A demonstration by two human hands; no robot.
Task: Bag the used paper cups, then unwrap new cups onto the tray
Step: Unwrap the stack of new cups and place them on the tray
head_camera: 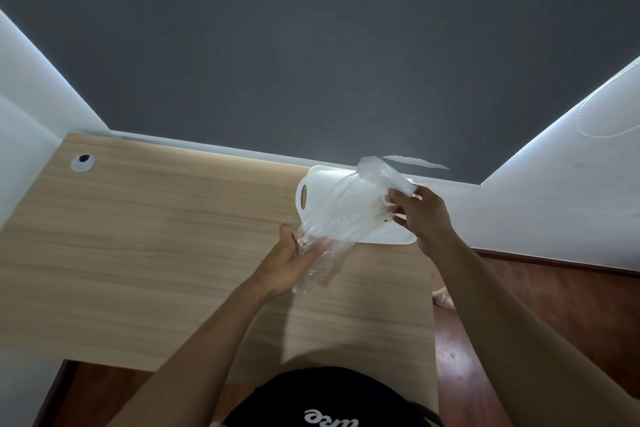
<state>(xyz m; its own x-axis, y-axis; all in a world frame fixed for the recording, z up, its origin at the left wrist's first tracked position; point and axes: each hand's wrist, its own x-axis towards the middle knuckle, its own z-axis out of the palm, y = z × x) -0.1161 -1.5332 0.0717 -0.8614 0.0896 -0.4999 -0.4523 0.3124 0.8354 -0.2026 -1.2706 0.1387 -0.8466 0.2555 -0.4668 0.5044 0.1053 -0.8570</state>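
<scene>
A long clear plastic bag (341,215) is stretched slantwise between my two hands above the wooden desk. My left hand (294,262) grips its lower end, and my right hand (422,215) pinches its upper end. Behind the bag a white tray (311,180) with a handle slot lies at the desk's far right corner, partly hidden by the plastic. I cannot tell whether anything is inside the bag. No paper cup shows clearly.
The light wooden desk (156,236) runs up to a dark grey wall, with a round cable hole (83,161) at its far left. White side panels flank it. Red-brown floor (571,305) lies to the right of the desk edge.
</scene>
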